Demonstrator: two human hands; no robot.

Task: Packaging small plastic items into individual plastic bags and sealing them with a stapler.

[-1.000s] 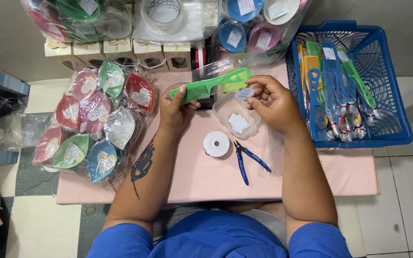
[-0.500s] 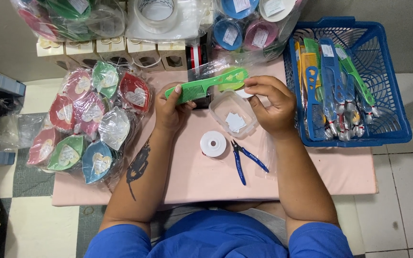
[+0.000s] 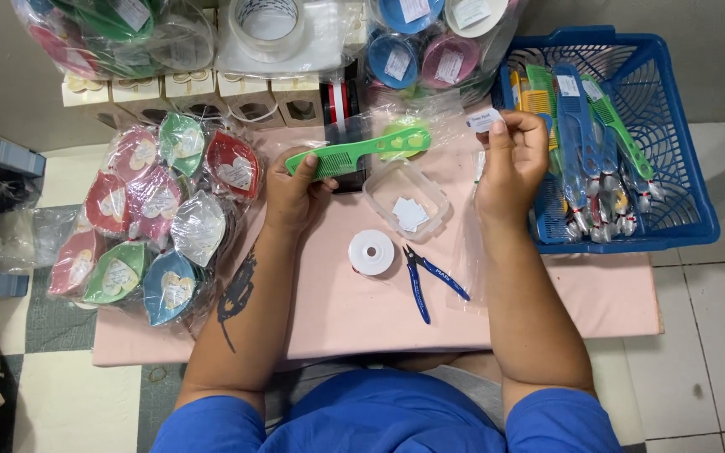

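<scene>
My left hand (image 3: 295,189): fingers clamped round green comb (image 3: 354,153). My right hand (image 3: 509,155): fingertips pinching small white label (image 3: 484,120), blue basket (image 3: 673,109) just right.

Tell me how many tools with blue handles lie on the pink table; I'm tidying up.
1: the blue-handled cutters lie on the pink table, right of the white spool, between the person's forearms. Others may hide under bags.

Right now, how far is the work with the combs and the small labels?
Done: several combs in clear sleeves lie in the blue basket. In hand: the left hand holds a green comb in a clear sleeve; the right hand pinches a small white label. Left: more labels wait in the clear box; this label is not yet on the comb.
</scene>
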